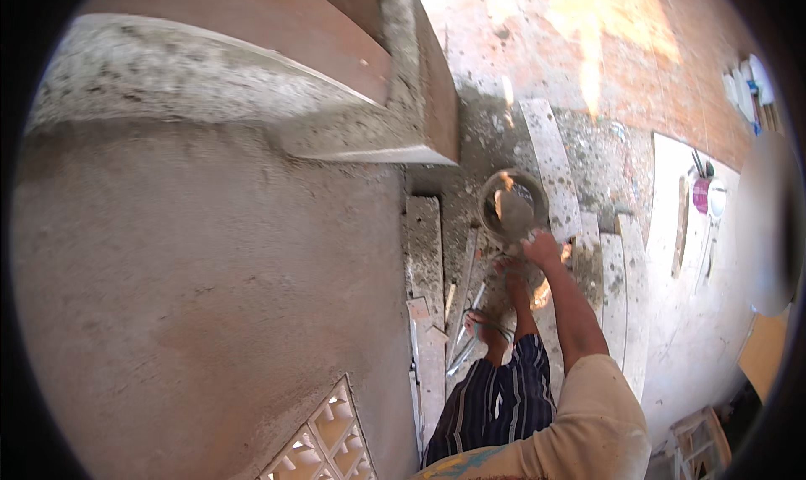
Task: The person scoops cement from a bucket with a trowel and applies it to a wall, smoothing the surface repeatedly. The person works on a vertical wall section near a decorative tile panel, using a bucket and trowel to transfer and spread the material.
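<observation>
My right hand is closed on a cement-caked trowel, whose grey blade is over a round bucket of mortar at my feet. Some sunlight falls inside the bucket. The trowel's handle is mostly hidden by my fingers. My left hand is not in view.
A plastered wall with a breeze-block vent fills the left, below a concrete ledge. Splattered planks and thin metal lengths lie around my sandalled feet. At the right are a white board and a purple-and-white container with tools.
</observation>
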`<state>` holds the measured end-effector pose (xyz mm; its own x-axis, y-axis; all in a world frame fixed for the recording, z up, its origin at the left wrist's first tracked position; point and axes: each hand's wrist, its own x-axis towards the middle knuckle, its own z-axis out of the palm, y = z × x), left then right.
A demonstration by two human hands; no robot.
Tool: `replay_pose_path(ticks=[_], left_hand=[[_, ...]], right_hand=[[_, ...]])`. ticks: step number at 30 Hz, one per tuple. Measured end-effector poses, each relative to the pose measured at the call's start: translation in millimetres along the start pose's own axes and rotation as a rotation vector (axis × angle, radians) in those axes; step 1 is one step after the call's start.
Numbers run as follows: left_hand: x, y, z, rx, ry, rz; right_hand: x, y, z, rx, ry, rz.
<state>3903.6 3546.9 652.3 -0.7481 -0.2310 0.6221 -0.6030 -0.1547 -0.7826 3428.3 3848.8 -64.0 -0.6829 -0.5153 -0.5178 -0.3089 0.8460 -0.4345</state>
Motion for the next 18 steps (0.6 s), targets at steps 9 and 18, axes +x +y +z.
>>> replay_pose_path(ticks=[9,18], left_hand=[[15.5,-108.6,-49.0,0.119,-0.102,-0.473],[6.0,-93.2,-50.2,-0.373,0.027,-0.615]], right_hand=[[-154.0,-122.3,-210.8,-0.190,-0.033,-0.043],[-255.1,-327.5,-451.5,-0.351,0.294,-0.538]])
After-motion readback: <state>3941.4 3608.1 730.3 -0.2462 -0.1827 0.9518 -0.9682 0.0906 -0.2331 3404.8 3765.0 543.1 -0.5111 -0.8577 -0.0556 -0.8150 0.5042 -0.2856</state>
